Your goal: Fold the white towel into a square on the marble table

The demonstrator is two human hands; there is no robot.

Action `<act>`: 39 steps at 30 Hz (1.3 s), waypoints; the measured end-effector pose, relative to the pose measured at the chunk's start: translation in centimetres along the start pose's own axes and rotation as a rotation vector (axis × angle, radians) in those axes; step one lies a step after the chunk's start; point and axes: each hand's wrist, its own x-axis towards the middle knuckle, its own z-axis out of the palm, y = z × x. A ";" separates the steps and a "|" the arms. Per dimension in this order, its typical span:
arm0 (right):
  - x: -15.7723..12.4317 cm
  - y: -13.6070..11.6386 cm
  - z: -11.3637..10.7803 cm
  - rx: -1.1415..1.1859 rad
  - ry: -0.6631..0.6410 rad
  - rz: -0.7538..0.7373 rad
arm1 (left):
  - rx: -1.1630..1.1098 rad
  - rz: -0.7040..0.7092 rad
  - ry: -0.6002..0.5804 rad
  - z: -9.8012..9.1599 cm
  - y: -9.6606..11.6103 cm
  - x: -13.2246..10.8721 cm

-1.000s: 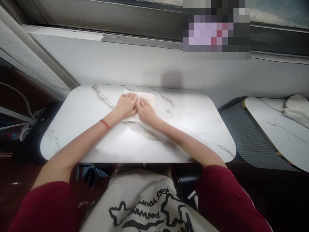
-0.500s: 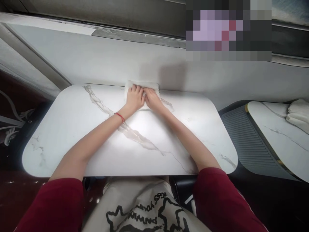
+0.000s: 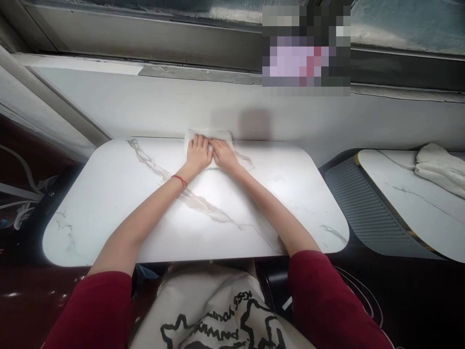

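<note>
A thin white cloth (image 3: 191,136) lies at the back edge of the white marbled table (image 3: 109,194), close against the wall. My left hand (image 3: 199,151), with a red string bracelet (image 3: 178,181) at the wrist, rests flat on the cloth with its fingers stretched out and slightly apart. Beside it, my right hand (image 3: 223,153) also presses down flat, its fingers extended toward the left one. The two hands touch or nearly touch at the thumbs and cover the middle of the cloth.
Behind the table rises a pale wall (image 3: 152,106) with a ledge and window above. To the right stands another marbled table (image 3: 395,179) bearing a crumpled cream cloth (image 3: 439,167). White cables (image 3: 23,211) hang at the left.
The camera view has shifted, so the table sits slightly lower at its back edge and more of the window shows. Both hands stay on the cloth at about the same spot.
</note>
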 end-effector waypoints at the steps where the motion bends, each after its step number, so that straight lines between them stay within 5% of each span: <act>1: -0.3 -0.3 -0.2 -0.015 -0.008 0.000 | -0.003 0.008 -0.003 0.0 -0.1 -0.2; 10: -6.6 -3.1 -3.0 -0.065 -0.020 -0.114 | 0.008 0.149 -0.077 -2.4 1.9 -5.5; 23: -21.4 -10.5 -10.7 -0.367 -0.001 -0.199 | 0.004 0.514 -0.226 -9.1 10.4 -16.2; 30: -23.0 -11.7 -10.9 -0.309 -0.072 -0.030 | -0.085 0.441 -0.237 -8.8 12.1 -17.4; 39: -23.7 -10.6 -11.0 -0.117 -0.058 -0.039 | -0.100 0.419 -0.221 -7.6 11.8 -18.3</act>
